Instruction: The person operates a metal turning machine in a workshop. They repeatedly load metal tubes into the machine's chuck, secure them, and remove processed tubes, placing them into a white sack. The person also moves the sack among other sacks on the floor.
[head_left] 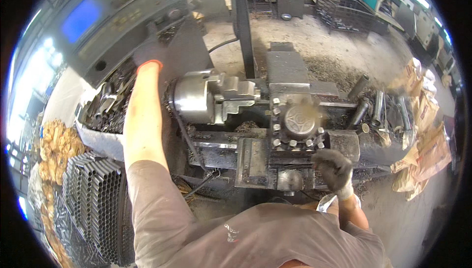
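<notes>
A lathe fills the middle of the view. My left arm reaches up along its grey headstock [184,46]. My left hand [151,50], in a dark glove with an orange cuff, is up against the headstock among its levers; its fingers are blurred into the dark metal. To the right of that arm is the shiny three-jaw chuck [194,96] with its stepped jaws [238,91]; no workpiece shows in them. The square tool post [300,120], ringed with bolts, stands further right. Just below it, my right hand [334,169] in a dark grey glove is closed; what it grips is hidden.
Stacked metal tubes [93,199] stand at lower left, below a bin of scrap and chips [105,140]. Several loose tubes [378,108] lie in a chip-strewn tray on the right, beside brown sacks [427,140]. A wire cage [344,14] stands behind.
</notes>
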{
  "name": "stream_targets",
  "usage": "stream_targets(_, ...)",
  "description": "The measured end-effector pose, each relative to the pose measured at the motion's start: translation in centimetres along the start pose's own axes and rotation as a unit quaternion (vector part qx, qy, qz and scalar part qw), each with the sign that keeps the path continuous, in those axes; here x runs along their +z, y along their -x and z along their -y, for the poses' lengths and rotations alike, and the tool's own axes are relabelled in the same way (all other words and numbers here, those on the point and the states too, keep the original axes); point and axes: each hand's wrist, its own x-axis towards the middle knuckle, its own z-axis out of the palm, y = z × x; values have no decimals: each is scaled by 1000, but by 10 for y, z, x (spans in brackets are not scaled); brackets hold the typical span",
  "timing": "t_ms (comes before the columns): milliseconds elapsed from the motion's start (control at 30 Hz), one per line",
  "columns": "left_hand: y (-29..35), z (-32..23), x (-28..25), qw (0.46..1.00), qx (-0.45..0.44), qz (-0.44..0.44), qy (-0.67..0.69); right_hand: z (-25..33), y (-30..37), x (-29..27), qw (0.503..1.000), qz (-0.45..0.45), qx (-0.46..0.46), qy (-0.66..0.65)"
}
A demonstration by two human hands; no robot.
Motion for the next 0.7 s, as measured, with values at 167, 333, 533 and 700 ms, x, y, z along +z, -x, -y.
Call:
stream_targets(167,87,-18,28,993,48,-95,57,-13,11,19,988,134,66,-40)
stream_targets(333,364,-1,129,961,217,35,170,-32,11,86,960,275,-47,-6)
stream_targets(533,797,160,196,763,-344,526,153,-25,38,213,863,486,-129,-49)
stream_targets(700,1145,249,37,470,-758,447,65,53,105,327,684,657,-315,9)
